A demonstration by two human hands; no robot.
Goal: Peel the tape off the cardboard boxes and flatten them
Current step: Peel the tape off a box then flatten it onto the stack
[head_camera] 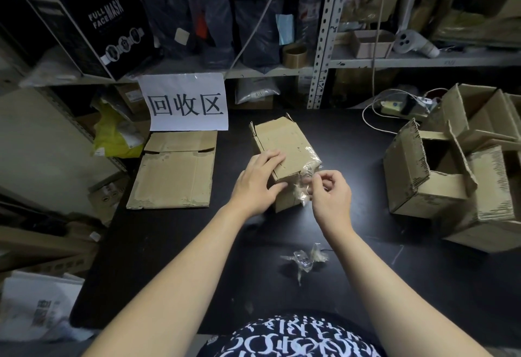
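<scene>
Worn brown cardboard box (284,156) on black table (174,244), left hand (258,180) gripping its corner, right hand (329,194) pinching crinkled clear tape (306,179)

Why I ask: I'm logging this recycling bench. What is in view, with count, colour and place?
box: one, brown, table centre
tape: one strip, clear, half peeled at the box's near right corner
sign: one, white, black characters, shelf edge
flattened cardboard: one, brown, table left, below sign
open boxes: at least three, brown, table right
tape wad: one, clear, table near side
table: one, black
left hand: holds the box
right hand: pinches the tape
</scene>
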